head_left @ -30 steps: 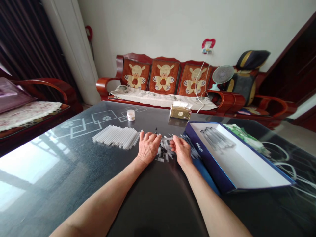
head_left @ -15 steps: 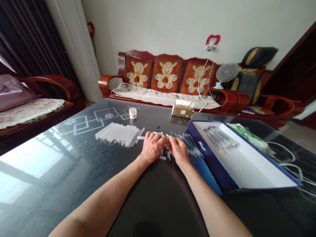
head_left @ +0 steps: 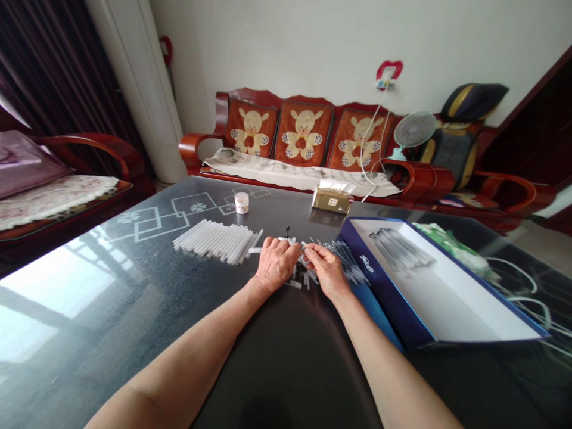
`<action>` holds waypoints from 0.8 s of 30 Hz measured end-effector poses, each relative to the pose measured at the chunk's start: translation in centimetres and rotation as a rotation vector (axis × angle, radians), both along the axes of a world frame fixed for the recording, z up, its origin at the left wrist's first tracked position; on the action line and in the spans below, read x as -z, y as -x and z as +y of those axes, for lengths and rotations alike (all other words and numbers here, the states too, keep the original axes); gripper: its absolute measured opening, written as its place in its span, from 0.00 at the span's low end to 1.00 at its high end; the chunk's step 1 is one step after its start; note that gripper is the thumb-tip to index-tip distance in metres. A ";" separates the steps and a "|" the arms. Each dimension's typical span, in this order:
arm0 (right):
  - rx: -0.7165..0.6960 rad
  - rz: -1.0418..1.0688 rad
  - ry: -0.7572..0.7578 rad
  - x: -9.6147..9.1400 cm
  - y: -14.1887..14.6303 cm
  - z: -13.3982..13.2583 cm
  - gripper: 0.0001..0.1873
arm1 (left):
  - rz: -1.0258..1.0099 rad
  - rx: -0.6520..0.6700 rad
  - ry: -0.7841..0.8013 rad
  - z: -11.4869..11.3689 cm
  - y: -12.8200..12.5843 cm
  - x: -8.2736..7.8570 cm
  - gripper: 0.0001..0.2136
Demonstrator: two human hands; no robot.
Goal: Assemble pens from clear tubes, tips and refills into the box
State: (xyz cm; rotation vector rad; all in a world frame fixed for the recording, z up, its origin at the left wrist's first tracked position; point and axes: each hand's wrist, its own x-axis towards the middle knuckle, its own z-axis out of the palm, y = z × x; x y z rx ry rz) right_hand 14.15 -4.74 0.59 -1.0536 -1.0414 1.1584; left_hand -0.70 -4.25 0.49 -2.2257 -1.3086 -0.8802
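Translucent plastic tubes (head_left: 300, 277) are lying in a loose heap on the dark glass tabletop (head_left: 134, 286), right between the hands! The left hand (head_left: 277, 265) is pressing flat over them, grip unclear, while the right hand (head_left: 328, 271) is bringing its fingertips together, on what we can't quite tell. They're looking light, stiff and slippery, best taken by the shaft.

The left hand (head_left: 277, 264) lies palm-down, slightly curled. The right hand (head_left: 328, 271) tilts inward in a pinch (the two almost touching).
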 end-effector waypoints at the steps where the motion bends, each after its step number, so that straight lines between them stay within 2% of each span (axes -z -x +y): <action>1: -0.006 0.005 -0.003 0.0 0.0 0.0 0.17 | 0.003 -0.001 0.004 0.0 0.0 0.0 0.16; 7: -0.035 -0.008 -0.040 -0.1 0.0 -0.1 0.20 | 0.000 0.002 -0.001 0.1 0.2 0.1 0.15; 11: 0.074 -0.184 -0.039 0.0 -0.1 -0.2 0.20 | -0.002 0.019 -0.010 0.1 0.1 0.1 0.15; 14: 0.081 -0.274 -0.061 0.2 -0.2 -0.2 0.22 | -0.003 0.025 -0.008 0.1 0.1 0.0 0.15; 21: 0.007 -0.192 -0.097 0.4 -0.2 -0.1 0.20 | -0.015 0.021 0.016 0.1 0.1 0.0 0.15; 24: 0.040 -0.189 -0.079 0.0 -0.2 -0.4 0.19 | -0.015 0.025 0.023 0.1 0.1 0.0 0.15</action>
